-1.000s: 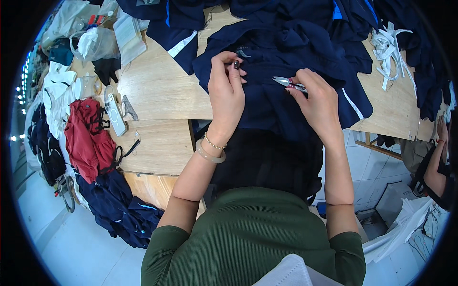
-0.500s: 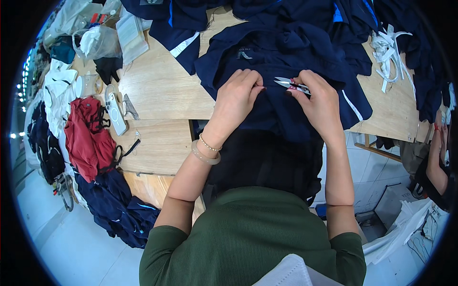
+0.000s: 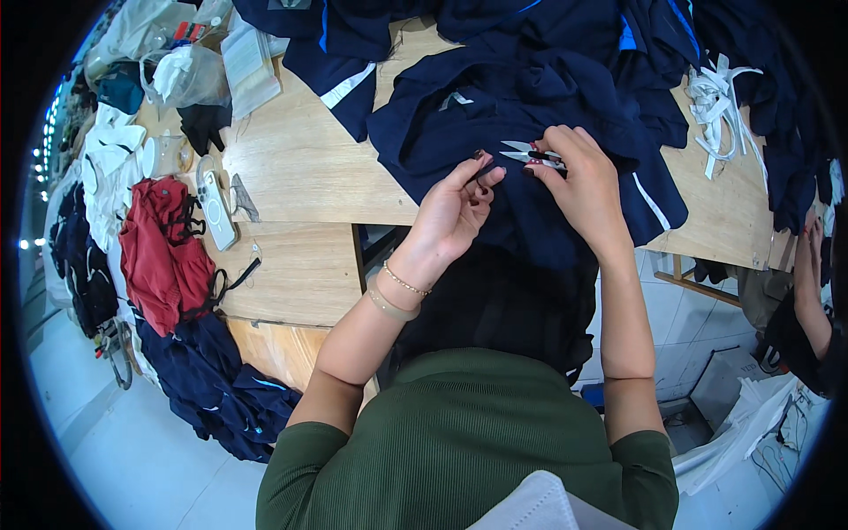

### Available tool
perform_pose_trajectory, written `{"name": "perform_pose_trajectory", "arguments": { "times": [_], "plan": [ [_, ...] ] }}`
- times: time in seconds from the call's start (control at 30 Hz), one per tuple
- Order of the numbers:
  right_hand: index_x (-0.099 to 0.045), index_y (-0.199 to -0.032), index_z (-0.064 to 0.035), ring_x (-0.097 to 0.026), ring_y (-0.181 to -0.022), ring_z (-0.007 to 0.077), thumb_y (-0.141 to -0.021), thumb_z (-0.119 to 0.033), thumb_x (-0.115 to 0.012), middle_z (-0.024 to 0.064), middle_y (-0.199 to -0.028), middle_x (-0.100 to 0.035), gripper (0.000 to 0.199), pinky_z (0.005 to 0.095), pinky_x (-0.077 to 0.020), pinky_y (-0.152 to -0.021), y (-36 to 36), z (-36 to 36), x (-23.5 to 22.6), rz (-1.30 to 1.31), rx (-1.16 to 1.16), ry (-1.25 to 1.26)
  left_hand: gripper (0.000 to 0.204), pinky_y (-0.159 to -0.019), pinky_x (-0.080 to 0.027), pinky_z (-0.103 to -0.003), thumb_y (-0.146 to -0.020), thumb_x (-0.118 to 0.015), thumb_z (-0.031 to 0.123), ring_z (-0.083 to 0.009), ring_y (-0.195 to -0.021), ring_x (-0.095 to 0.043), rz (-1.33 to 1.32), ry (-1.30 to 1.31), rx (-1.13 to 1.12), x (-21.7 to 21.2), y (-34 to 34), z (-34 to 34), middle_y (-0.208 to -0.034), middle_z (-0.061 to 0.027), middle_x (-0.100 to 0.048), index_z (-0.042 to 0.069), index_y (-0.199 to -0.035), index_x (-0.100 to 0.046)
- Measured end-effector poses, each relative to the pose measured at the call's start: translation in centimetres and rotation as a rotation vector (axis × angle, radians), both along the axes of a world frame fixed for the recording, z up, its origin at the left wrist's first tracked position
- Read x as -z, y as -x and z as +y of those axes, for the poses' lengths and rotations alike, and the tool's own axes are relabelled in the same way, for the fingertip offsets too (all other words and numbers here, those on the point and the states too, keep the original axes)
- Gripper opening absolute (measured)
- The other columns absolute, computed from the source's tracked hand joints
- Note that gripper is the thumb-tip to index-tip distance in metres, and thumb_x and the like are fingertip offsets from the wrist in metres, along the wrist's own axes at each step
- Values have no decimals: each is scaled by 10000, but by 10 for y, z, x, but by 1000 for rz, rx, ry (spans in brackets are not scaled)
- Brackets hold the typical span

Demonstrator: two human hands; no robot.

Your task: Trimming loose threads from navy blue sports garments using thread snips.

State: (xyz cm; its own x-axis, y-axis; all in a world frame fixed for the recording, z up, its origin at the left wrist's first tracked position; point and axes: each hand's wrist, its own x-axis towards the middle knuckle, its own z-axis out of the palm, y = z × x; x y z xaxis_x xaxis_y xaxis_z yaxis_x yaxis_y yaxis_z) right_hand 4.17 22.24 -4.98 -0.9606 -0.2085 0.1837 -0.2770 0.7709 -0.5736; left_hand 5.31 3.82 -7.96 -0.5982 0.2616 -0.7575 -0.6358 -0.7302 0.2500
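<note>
Head view, looking down on a wooden worktable (image 3: 300, 168). A dark navy garment (image 3: 530, 106) with white and blue trim lay spread across the far middle of the table, its near edge hanging over the table edge toward the person. The left hand (image 3: 450, 212) was closed in a pinch, thumb and forefinger gripping a small fold of the navy fabric just below the tips of the thread snips; the remaining fingers were curled loosely. The right hand (image 3: 579, 185) was closed around a pair of small thread snips (image 3: 528, 154), whose silver blades pointed left and stood slightly apart, directly above the pinched fold. The two hands lay just beside each other, both resting on the garment. Further navy garments were piled along the far edge of the table. A bundle of white straps (image 3: 720, 106) lay on the table to the right, near the garment. At the left, a red garment (image 3: 163, 247) hung over the table edge, with a phone (image 3: 215, 208) just beside it, and navy clothing (image 3: 212, 389) was heaped on the floor below. Another person's hand (image 3: 808, 265) was visible at the right rim.
</note>
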Motion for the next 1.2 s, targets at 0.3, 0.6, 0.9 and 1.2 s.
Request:
{"name": "perform_pose_trajectory", "arguments": {
  "times": [0.3,0.6,0.9,1.2],
  "plan": [
    [-589,-915,-21,-601,-801,252,-751,-83,-784,68,-877,-648,262,338,-492,-688,-5,7,-5,-90,33,270,114,-479,-320,-163,-957,-669,214,-41,-575,-406,96,-156,-45,5,-6,13,-770,32,-556,122,-907,-626],
    [-590,-911,24,-568,-745,178,-744,-24,-798,74,-816,-574,271,284,-475,-679,-6,6,-10,-24,22,219,97,-566,-347,-189,-952,-669,187,-45,-638,-445,178,-29,-59,2,-12,14,-818,57,-542,129,-999,-607],
    [-593,-882,-23,-584,-792,235,-735,-77,-802,54,-848,-640,261,335,-488,-640,-6,6,-10,-36,33,228,69,-584,-362,-190,-957,-661,181,-44,-661,-463,235,-61,-64,6,-14,13,-846,58,-575,121,-981,-639],
    [-599,-889,-25,-578,-785,231,-729,-89,-805,43,-848,-635,268,335,-485,-641,-5,5,-7,9,23,231,79,-603,-379,-188,-964,-651,184,-39,-680,-473,265,-67,-49,9,-16,11,-858,65,-578,119,-1008,-642]
  ]
}}
